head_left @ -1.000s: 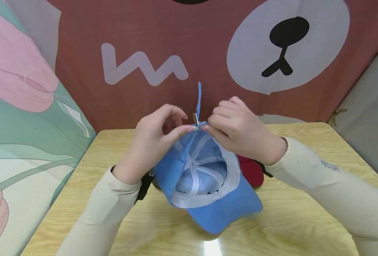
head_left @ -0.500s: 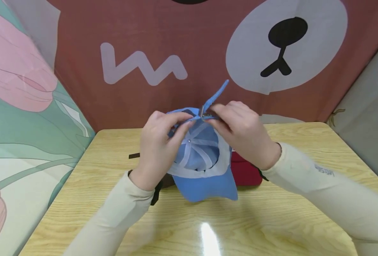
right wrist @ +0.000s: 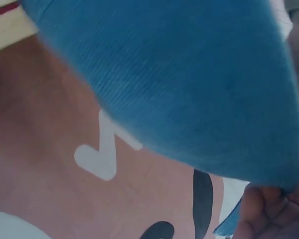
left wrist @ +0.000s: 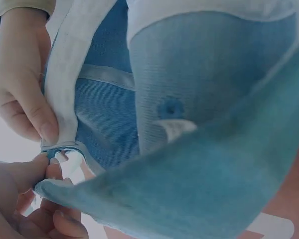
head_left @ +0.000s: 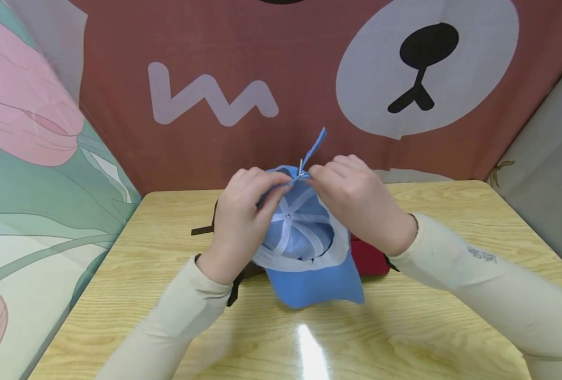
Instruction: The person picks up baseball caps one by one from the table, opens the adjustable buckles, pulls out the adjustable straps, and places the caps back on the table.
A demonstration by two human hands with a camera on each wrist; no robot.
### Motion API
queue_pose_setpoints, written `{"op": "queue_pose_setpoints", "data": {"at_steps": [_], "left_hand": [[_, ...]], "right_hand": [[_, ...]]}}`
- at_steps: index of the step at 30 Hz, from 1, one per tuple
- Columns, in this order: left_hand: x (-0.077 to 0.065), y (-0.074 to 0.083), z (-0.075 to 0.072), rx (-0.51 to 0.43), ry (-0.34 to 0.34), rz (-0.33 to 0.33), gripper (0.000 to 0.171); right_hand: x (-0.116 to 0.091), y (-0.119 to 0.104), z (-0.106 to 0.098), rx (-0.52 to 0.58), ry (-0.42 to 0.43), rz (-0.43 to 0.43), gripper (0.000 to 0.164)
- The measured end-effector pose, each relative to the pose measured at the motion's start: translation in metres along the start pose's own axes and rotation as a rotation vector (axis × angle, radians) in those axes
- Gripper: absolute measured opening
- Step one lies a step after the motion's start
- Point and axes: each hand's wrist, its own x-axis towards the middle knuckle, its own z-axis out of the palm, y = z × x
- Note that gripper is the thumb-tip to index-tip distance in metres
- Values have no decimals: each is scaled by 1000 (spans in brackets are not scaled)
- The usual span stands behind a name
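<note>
A blue baseball cap (head_left: 315, 289) hangs tilted above the table, its inside with white taping facing me and its brim lowest. At its far edge, a metal buckle (head_left: 301, 168) sits on the narrow back strap, whose loose blue end (head_left: 315, 148) sticks up to the right. My left hand (head_left: 243, 219) pinches the strap between thumb and fingers, just left of the buckle. Close on the buckle's right, my right hand (head_left: 357, 198) pinches the strap at the cap's edge. The right wrist view mostly holds the cap's blue outer cloth (right wrist: 189, 89), which hides much of the fingers.
Behind the cap, a red item (head_left: 370, 257) lies on the wooden table (head_left: 442, 316), partly hidden. A dark brown item (head_left: 251, 271) lies on the left, and a dark strap end (head_left: 202, 230) pokes out there. A printed cloth (head_left: 214, 153) hangs behind the table.
Over the last second the cap has risen and moved away from me. Its loose strap end has swung from nearly upright to leaning right. Both hands keep their pinch near the buckle.
</note>
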Motion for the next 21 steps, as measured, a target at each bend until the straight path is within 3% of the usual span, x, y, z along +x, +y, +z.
{"op": "queue_pose_setpoints", "data": {"at_steps": [4, 10, 15, 17, 21], "left_hand": [[-1, -1, 2, -7, 11, 42, 8], [-1, -2, 1, -40, -7, 37, 5], [-2, -3, 0, -59, -26, 66, 5], [-3, -3, 0, -74, -31, 57, 6], [-5, -1, 1, -69, -50, 2, 10]], "right_hand": [[0, -1, -3, 72, -23, 73, 22], [2, -1, -5, 38, -56, 61, 19], [3, -1, -7, 151, -82, 154, 14], [3, -1, -7, 130, -76, 138, 16], [1, -2, -5, -10, -39, 16, 23]]}}
